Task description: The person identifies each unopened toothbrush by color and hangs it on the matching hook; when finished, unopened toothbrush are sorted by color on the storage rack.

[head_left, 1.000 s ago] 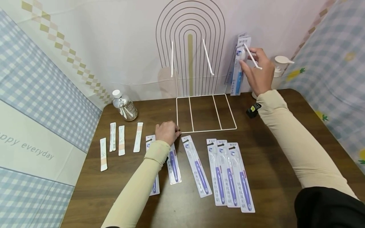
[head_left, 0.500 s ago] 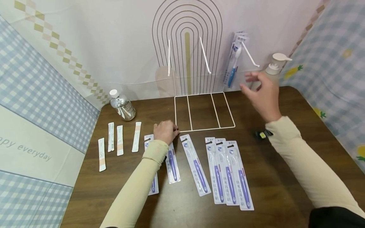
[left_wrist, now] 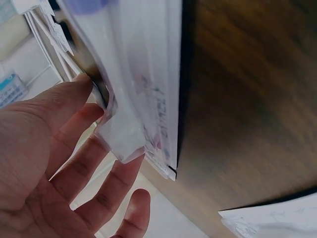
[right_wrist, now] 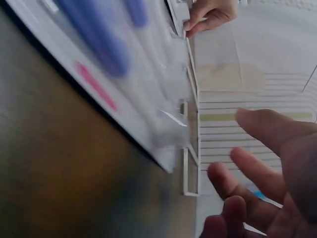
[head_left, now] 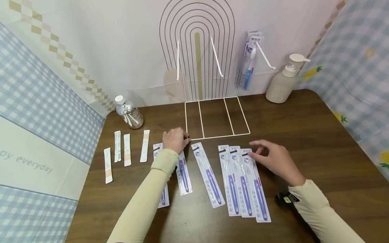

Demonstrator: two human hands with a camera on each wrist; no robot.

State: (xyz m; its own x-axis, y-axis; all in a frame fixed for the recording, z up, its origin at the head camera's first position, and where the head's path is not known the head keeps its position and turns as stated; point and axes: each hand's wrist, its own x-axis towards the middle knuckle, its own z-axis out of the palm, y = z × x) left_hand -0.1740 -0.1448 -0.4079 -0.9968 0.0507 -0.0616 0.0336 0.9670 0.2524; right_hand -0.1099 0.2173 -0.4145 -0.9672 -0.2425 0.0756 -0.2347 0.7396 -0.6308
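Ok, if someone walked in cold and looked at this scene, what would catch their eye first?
Probably the row of purple toothbrush packs lying flat along the front of the brown table, with the right hand hovering open over the rightmost ones. Next, the white wire rack at the back, with blue toothbrush packs hanging from its right hook. The left hand rests at the rack's front left corner.
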